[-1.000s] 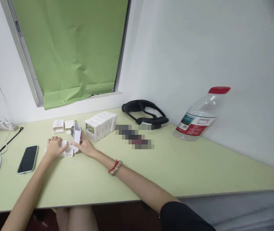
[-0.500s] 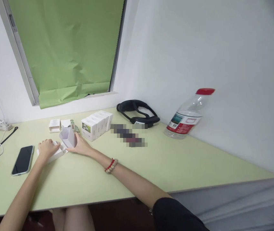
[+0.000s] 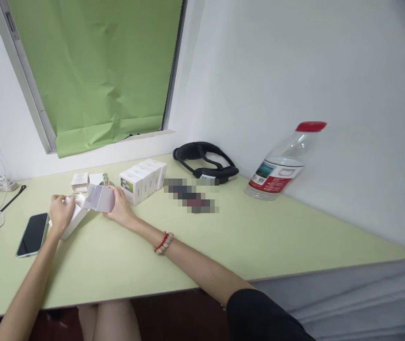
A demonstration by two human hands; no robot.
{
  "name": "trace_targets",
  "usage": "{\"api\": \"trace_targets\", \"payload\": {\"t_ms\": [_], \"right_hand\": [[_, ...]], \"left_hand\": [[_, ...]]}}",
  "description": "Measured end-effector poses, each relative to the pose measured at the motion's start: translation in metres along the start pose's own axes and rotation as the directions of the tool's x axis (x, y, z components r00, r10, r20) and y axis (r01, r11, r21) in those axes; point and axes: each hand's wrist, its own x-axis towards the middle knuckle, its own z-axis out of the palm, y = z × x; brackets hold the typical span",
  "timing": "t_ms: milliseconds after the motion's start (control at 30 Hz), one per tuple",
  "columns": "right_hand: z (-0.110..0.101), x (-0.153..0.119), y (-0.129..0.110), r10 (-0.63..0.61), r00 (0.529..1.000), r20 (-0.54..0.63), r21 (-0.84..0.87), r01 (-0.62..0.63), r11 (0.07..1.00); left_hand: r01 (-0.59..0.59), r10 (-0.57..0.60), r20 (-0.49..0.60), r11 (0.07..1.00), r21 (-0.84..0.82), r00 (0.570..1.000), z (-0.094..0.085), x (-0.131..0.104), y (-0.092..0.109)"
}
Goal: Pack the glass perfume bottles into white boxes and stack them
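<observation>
My left hand (image 3: 61,212) is closed on a white carton (image 3: 76,220) that lies low over the table. In my right hand (image 3: 120,208) is a small open box (image 3: 104,199), pale lilac on its sides, tilted with its flap toward the white carton. The flap and the carton's end are close together; whether they touch I cannot tell. Just behind the open box stands a small glass bottle (image 3: 106,179), partly hidden. A small white box (image 3: 80,182) sits behind my left hand. To the right is a row of several white boxes (image 3: 141,181).
A phone (image 3: 33,234) lies left of my left hand. A black headset (image 3: 205,162) and a tilted-looking red-capped water bottle (image 3: 279,166) are along the wall. Cables and a power strip (image 3: 5,185) occupy the far left. A blurred-out patch (image 3: 191,195) covers something on the table (image 3: 259,241).
My right hand has tipped the open box over toward the left. My left hand has shifted slightly left and turned the white carton. The view has moved a little.
</observation>
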Motion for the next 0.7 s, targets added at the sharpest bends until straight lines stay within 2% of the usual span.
{"api": "trace_targets", "payload": {"t_ms": [100, 167, 267, 333, 433, 533, 600, 633, 700], "right_hand": [[0.000, 0.001, -0.001, 0.000, 0.996, -0.094, 0.022, 0.002, 1.000], [0.002, 0.001, -0.003, 0.024, 0.988, -0.153, 0.075, -0.013, 0.997], [0.007, -0.001, -0.008, 0.153, 0.970, -0.189, 0.274, -0.098, 0.957], [0.009, -0.002, -0.012, 0.245, 0.959, -0.143, 0.442, -0.160, 0.883], [0.007, -0.003, -0.018, 0.315, 0.946, -0.073, 0.586, -0.215, 0.782], [0.003, -0.002, -0.021, 0.350, 0.933, -0.080, 0.625, -0.227, 0.747], [0.000, -0.001, -0.021, 0.384, 0.920, -0.083, 0.649, -0.243, 0.721], [0.000, 0.000, -0.020, 0.407, 0.910, -0.077, 0.666, -0.257, 0.700], [0.000, 0.001, -0.017, 0.448, 0.892, -0.055, 0.707, -0.283, 0.648]], "left_hand": [[0.032, -0.051, -0.116, 0.986, -0.162, 0.992, 0.001, 0.005, -0.005], [-0.003, -0.063, -0.223, 0.959, -0.284, 0.973, 0.005, 0.006, -0.007], [-0.146, -0.009, -0.400, 0.923, -0.357, 0.916, 0.016, 0.003, -0.009], [-0.265, 0.104, -0.454, 0.914, -0.308, 0.885, 0.025, 0.000, -0.011], [-0.437, 0.315, -0.472, 0.883, -0.173, 0.823, 0.037, -0.005, -0.017], [-0.620, 0.557, -0.440, 0.784, -0.001, 0.705, 0.042, -0.007, -0.020], [-0.682, 0.656, -0.389, 0.726, 0.089, 0.647, 0.042, -0.008, -0.019], [-0.687, 0.677, -0.363, 0.716, 0.125, 0.640, 0.041, -0.009, -0.018], [-0.670, 0.685, -0.311, 0.722, 0.172, 0.659, 0.039, -0.012, -0.013]]}}
